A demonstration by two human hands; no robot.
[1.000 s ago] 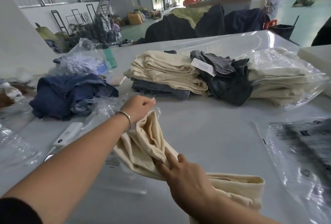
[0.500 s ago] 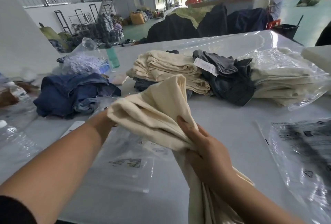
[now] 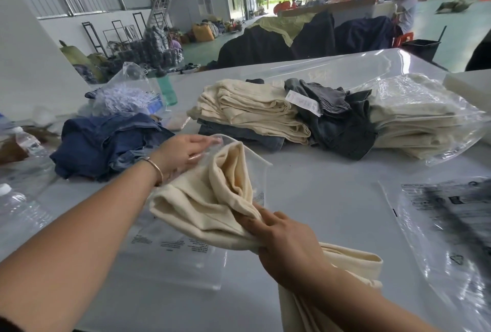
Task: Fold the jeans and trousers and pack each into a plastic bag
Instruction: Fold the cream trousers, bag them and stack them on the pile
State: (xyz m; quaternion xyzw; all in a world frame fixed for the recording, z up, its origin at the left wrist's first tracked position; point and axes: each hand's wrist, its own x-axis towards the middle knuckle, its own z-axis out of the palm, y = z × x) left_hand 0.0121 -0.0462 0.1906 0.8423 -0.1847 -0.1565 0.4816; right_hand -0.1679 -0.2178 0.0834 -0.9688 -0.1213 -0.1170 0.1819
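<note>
Currently, left hand [image 3: 183, 155] pinches the plastic bag [image 3: 236, 145] mouth open; right hand [image 3: 281, 236], grip clenched on the cream trousers [image 3: 212, 207] at centre table [image 3: 332, 199], should feed them in squarely, keeping folds flat.

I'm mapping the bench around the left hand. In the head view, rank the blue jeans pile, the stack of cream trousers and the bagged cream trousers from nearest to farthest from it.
From the left hand:
1. Blue jeans pile, just to its left.
2. Stack of cream trousers, beyond it, centre.
3. Bagged cream trousers, far right.
</note>
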